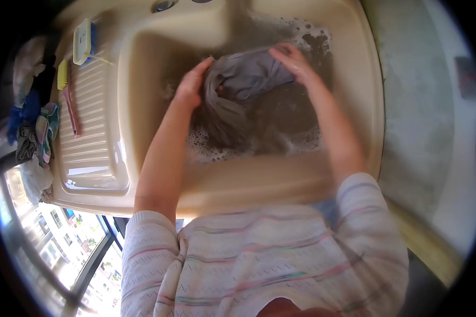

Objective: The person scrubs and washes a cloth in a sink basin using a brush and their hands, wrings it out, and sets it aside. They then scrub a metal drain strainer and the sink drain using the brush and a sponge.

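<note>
My left hand (192, 84) and right hand (294, 63), apart, clutch soaked grey cloth (254, 74). It trails in a smooth beige sink (248, 182)'s murky water (296, 113).

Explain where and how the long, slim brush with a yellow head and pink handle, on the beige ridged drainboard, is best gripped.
Probably by its slim pink handle, coming from the near side, where the handle's end points; the yellow head lies farther off.
</note>
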Available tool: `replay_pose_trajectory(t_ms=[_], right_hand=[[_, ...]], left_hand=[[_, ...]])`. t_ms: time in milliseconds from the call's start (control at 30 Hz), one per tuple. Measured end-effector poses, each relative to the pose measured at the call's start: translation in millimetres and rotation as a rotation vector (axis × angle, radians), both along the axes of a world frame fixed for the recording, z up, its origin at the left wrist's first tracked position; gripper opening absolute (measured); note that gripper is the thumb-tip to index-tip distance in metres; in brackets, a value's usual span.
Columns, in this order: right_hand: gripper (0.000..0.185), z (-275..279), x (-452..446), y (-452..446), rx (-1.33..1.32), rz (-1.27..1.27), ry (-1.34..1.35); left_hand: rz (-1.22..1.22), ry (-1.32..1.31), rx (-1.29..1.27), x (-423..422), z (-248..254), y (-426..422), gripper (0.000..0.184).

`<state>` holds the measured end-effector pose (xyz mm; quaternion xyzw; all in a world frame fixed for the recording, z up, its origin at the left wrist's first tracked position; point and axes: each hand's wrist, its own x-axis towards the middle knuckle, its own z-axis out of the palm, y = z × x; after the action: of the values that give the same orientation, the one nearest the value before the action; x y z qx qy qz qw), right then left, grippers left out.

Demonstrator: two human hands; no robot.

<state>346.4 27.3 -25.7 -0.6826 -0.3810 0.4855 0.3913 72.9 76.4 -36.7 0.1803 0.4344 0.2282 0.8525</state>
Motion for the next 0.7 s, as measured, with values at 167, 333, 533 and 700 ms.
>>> replay_pose_trajectory(t_ms=[167,333,533,700], right_hand=[[0.081,-21.4,8.5,-17.9,0.056,-0.015,0.068],[0.043,-9.6,-108.8,-28.6,0.422,0.211,-0.395],[0.037,12.6,-99.2,-0.6,0.407,0.107,-0.525],[0.045,69.8,17.9,-4.0,0.072,0.191,0.059]], left_hand=[[-0.003,0.3,0.386,-3.9,-29.7,-5.0,0.064],[0.048,-0.012,-0.019,23.8,-19.0,-18.3,0.063],[0.15,0.015,-0.057,36.5,18.3,-28.9,0.039],[-0.1,-0.012,0.098,6.5,47.0,-12.8,0.028]])
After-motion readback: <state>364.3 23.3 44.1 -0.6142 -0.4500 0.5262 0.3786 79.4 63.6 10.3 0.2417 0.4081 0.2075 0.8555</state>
